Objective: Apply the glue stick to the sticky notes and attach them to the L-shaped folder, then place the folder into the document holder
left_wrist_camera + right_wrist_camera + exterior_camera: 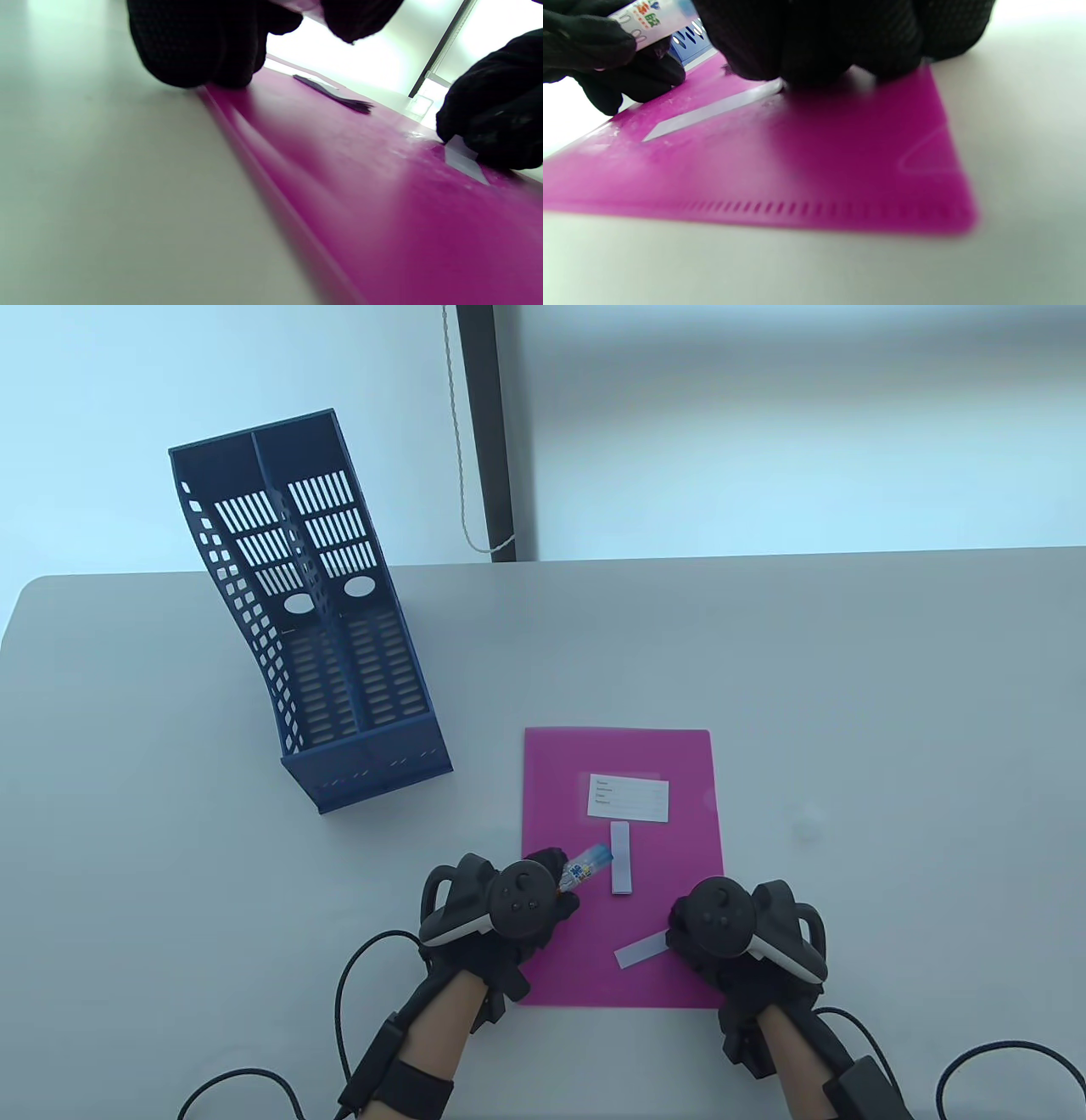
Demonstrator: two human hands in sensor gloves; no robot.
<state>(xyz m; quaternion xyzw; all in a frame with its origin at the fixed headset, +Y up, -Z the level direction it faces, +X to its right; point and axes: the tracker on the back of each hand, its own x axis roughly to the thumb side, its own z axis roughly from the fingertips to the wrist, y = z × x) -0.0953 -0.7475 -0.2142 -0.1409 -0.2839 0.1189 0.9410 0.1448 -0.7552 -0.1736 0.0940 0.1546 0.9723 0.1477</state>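
My left hand (509,903) gripped the glue stick (587,868), my right hand (721,929) pressed one paper strip (642,952) onto the pink folder (594,967), fingers bunched together.

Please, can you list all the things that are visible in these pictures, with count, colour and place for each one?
Table: one, grey-white, under everything.
Holder: one, dark blue, two compartments, far left of the table.
Folder: one, magenta, flat on the table near the hands.
Label: one, white, on the folder's upper half.
Note pad: one, pale, narrow, on the folder below the label.
Loose note: one, pale strip, on the folder at the right hand.
Glue stick: one, white and blue, in the left hand.
Left hand: black glove, grips the glue stick.
Right hand: black glove, fingers on the loose note's end.
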